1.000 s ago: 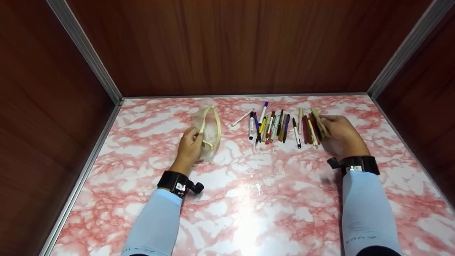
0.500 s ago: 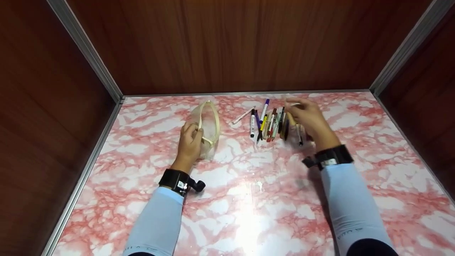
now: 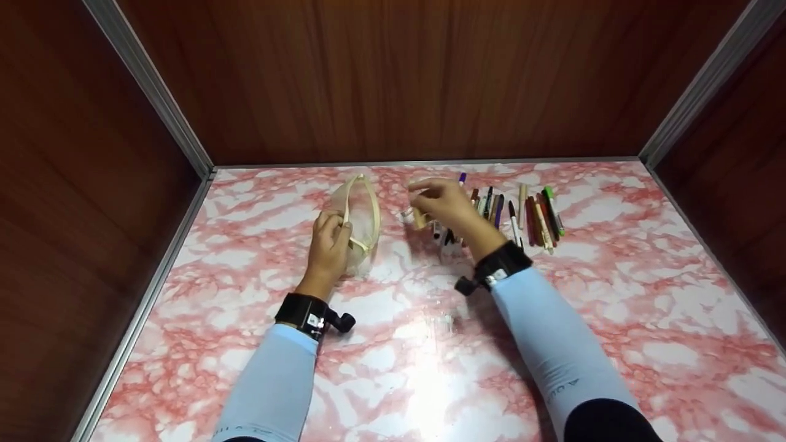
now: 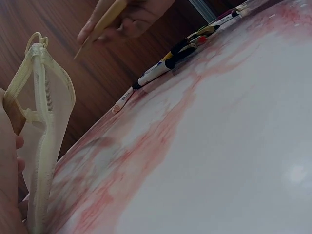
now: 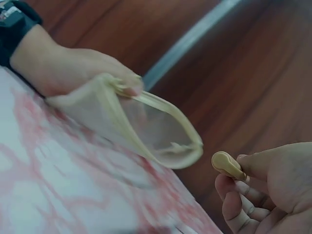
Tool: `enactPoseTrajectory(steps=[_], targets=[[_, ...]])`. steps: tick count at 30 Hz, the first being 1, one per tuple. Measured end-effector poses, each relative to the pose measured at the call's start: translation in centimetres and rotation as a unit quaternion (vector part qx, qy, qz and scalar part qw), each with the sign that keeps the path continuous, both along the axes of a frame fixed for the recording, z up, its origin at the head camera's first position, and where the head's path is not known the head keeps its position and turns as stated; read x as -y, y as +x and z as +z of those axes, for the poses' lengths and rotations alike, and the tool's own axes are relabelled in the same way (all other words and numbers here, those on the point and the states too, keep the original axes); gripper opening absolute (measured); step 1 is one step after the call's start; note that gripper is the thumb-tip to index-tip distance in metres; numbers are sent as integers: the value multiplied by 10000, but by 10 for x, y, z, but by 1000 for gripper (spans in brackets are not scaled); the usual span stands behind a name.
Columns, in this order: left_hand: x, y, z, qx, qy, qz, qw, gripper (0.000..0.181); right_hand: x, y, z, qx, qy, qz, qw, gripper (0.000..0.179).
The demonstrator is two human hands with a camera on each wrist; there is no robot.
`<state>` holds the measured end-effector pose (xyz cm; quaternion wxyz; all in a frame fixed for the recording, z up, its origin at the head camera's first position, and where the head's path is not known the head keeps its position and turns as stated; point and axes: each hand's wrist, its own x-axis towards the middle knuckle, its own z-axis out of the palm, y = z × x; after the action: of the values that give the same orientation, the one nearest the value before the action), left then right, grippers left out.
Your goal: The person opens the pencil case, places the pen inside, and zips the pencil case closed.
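My left hand (image 3: 330,242) grips the near side of a sheer pale-yellow zip pouch (image 3: 376,215), whose mouth gapes toward the right. In the right wrist view the zipper edge of the pouch (image 5: 192,158) forms an open loop. Between thumb and fingertips, my right hand (image 3: 453,207) pinches a beige pen (image 5: 226,165) with a rounded end. It is raised above the table, a short way right of the pouch mouth. From the left wrist, the beige pen (image 4: 105,22) appears slim and tapers downward. Part of the pen row lies hidden behind the right hand.
Several loose pens and markers (image 3: 499,210) lie side by side at the back of the marbled table (image 3: 393,331). A green-capped pen (image 3: 549,195) marks the row's right end. Brown wood-grain panels (image 3: 417,80) enclose the back and sides.
My right hand has left the right end of the pen row with the beige pen and moved left, close to the pouch. The left hand and pouch have barely shifted.
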<state>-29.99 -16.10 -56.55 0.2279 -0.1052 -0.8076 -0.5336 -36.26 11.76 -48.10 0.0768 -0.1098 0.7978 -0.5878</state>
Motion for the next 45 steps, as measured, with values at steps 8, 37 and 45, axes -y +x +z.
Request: enactPoseTrajectory(steps=[8,37,45], targets=[[-2,-1,-1,1,-34,31,10000,20,47,4,-4,-168,117,454,9988,37],[-1,0,-1,28,-228,136,9996,19,67,7,-3,-237,434,923,9945,34],[2,2,2,8,-386,175,9991,22,-18,5,2,-1206,1423,170,9823,28]])
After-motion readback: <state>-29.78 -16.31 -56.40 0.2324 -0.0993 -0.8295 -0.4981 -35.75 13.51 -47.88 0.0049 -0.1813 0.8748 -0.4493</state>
